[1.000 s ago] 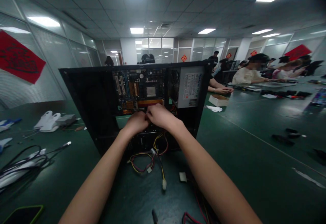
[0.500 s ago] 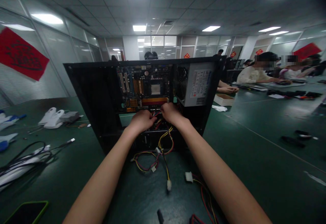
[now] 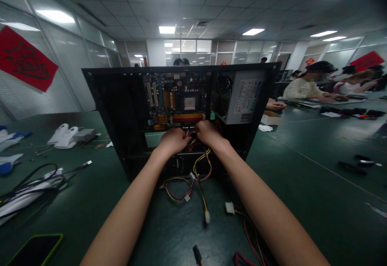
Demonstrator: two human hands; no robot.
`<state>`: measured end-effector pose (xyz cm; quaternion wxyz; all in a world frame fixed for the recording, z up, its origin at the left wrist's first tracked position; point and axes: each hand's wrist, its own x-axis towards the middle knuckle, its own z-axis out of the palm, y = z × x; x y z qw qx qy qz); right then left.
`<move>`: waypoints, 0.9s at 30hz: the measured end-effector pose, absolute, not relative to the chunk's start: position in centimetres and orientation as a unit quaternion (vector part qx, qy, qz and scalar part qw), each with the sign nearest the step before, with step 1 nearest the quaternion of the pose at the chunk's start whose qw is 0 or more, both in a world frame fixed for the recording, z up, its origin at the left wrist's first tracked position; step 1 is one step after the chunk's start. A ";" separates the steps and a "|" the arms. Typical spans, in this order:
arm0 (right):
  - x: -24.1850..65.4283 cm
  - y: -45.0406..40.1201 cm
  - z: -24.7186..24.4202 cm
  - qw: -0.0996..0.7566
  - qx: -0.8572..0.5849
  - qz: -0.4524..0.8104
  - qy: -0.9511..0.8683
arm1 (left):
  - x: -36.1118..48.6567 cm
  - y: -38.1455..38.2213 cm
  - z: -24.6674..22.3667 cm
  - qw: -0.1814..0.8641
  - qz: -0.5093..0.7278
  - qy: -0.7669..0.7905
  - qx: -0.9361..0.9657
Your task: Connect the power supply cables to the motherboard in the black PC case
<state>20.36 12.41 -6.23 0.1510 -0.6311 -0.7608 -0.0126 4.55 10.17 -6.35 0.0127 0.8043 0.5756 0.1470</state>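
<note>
An open black computer case (image 3: 115,109) stands on the green table, showing a motherboard (image 3: 178,96) and, at its upper right, a silver power supply (image 3: 246,100). Both hands reach inside, just below the motherboard. My left hand (image 3: 175,141) has its fingers closed near thin coloured wires; what it grips is too small to name. Beside it, the fingers of my right hand (image 3: 208,133) are bent together at the same wires, their tips partly hidden. Yellow, red and black cables (image 3: 201,165) hang from the case onto the table, ending in white connectors (image 3: 207,217).
A phone (image 3: 38,250) lies at the front left, with black cables (image 3: 36,189) behind it. White objects and a grey box (image 3: 85,135) sit farther back. To the right are a small open carton (image 3: 270,118) and seated people (image 3: 305,86).
The whole view has shifted slightly, so the case and hands appear a little farther right. Both hands remain at the wires under the motherboard.
</note>
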 end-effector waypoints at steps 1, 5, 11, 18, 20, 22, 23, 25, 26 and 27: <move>20.4 12.4 -6.3 0.151 -0.632 -0.012 -0.760 | 4.5 10.1 -6.3 0.013 0.149 0.573 0.806; 20.3 12.5 -6.5 0.154 -0.634 -0.014 -0.758 | 4.4 9.9 -6.2 -0.014 0.168 0.572 0.803; 20.1 12.6 -6.7 0.156 -0.631 -0.025 -0.760 | 4.4 9.8 -6.2 -0.082 0.192 0.614 0.761; 20.4 12.9 -6.7 0.151 -0.618 -0.030 -0.771 | 4.5 11.3 -6.1 -0.098 0.154 0.634 0.752; 20.5 13.0 -6.7 0.150 -0.615 -0.028 -0.774 | 4.6 11.5 -5.9 -0.098 0.143 0.631 0.756; 20.6 13.1 -6.7 0.148 -0.613 -0.026 -0.775 | 4.7 11.4 -5.6 -0.102 0.134 0.628 0.760; 20.6 13.2 -6.7 0.148 -0.613 -0.025 -0.776 | 4.8 11.3 -5.5 -0.105 0.130 0.627 0.761; 20.6 13.2 -6.8 0.148 -0.614 -0.025 -0.775 | 5.0 11.1 -5.3 -0.108 0.121 0.624 0.765; 20.5 13.2 -6.8 0.148 -0.614 -0.026 -0.775 | 5.0 11.0 -5.1 -0.110 0.117 0.622 0.767; 20.5 13.2 -6.8 0.147 -0.614 -0.026 -0.775 | 5.1 11.0 -5.1 -0.112 0.114 0.619 0.769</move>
